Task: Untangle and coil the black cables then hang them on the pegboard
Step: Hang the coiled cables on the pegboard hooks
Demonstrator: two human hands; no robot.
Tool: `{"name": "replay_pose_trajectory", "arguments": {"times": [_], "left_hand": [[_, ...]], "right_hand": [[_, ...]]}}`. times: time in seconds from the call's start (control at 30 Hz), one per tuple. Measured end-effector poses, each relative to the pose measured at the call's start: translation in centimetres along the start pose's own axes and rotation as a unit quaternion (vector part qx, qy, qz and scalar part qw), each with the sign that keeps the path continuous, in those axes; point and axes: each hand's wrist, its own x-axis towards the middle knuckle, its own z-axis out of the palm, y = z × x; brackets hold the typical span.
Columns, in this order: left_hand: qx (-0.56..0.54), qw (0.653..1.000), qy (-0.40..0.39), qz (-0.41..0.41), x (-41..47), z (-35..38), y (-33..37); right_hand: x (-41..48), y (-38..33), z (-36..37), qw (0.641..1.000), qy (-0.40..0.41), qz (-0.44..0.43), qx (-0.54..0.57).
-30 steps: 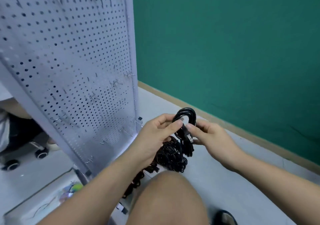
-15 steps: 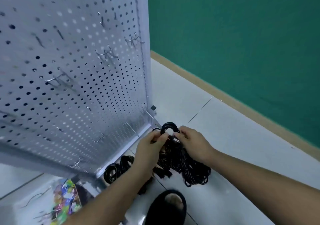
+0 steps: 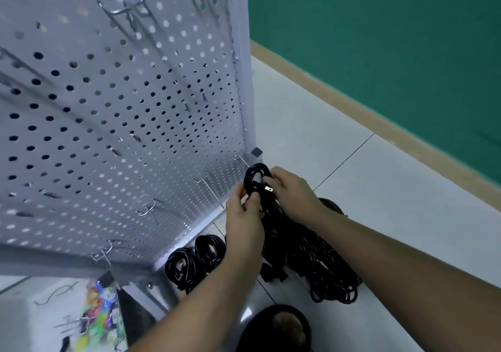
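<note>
At the pegboard's lower right corner: I hold a black cable loop (image 3: 256, 178) raised off the floor, just beside the face of the pegboard (image 3: 122, 121).
Left hand (image 3: 244, 216): clamped on the loop's lower edge, thumb and forefinger pinching it.
Right hand (image 3: 294, 191): fingers curled round the loop's right side, at the plug.
Plug (image 3: 269, 189): metal prongs showing, pointing right, between my two hands.
Nearest hook (image 3: 244, 162): its tip meets the top of the loop; whether the loop is threaded onto it I cannot tell.
Cable heap (image 3: 325, 256): tangled black cables on the floor, under my right forearm; the held cable's hanging part drops in front of it.
Two bundles (image 3: 195, 256): coiled black cables lying side by side on the floor against the pegboard's base, left of my left wrist.
Floor (image 3: 379, 189): pale tiles with dark joint lines.
Wall (image 3: 379, 40): green, with a tan skirting along its foot.
Slipper (image 3: 276, 327): dark, at the lower edge of view, near the heap.
Packet (image 3: 100, 305): multicoloured and blurred, lying beyond the pegboard's foot, with loose wire hooks beside it.
</note>
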Motion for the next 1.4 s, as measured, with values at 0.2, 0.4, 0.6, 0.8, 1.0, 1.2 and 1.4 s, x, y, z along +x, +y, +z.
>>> {"name": "replay_pose_trajectory", "arguments": {"times": [0.2, 0.4, 0.6, 0.8, 1.0, 1.2, 1.4], "left_hand": [[0.075, 0.996, 0.007, 0.045, 1.1, -0.9, -1.5], [0.055, 0.997, 0.034, 0.052, 2.8, -0.1, -1.5], [0.042, 0.998, 0.031, 0.042, 3.6, -1.3, -2.0], [0.101, 0.994, 0.01, 0.032, 2.5, -2.8, -5.0], [0.422, 0.888, -0.178, 0.042, 1.6, -2.7, -9.5], [0.49, 0.849, -0.191, 0.04, 1.4, -1.7, -12.8], [0.499, 0.847, -0.176, 0.049, 2.5, -1.1, -13.4]], "right_hand": [[0.6, 0.0, 0.8, 0.999, 0.008, -0.039, -0.005], [2.6, -0.4, 1.6, 0.995, 0.03, -0.074, -0.053], [4.3, -0.6, 2.2, 0.989, 0.021, -0.06, -0.131], [0.2, 1.5, -1.6, 0.995, -0.011, -0.019, -0.1], [-6.3, 7.0, -4.5, 0.985, -0.026, 0.018, -0.171], [-10.6, 11.8, -1.2, 0.943, -0.079, 0.04, -0.322], [-10.6, 13.4, 2.1, 0.907, -0.045, 0.052, -0.415]]}}
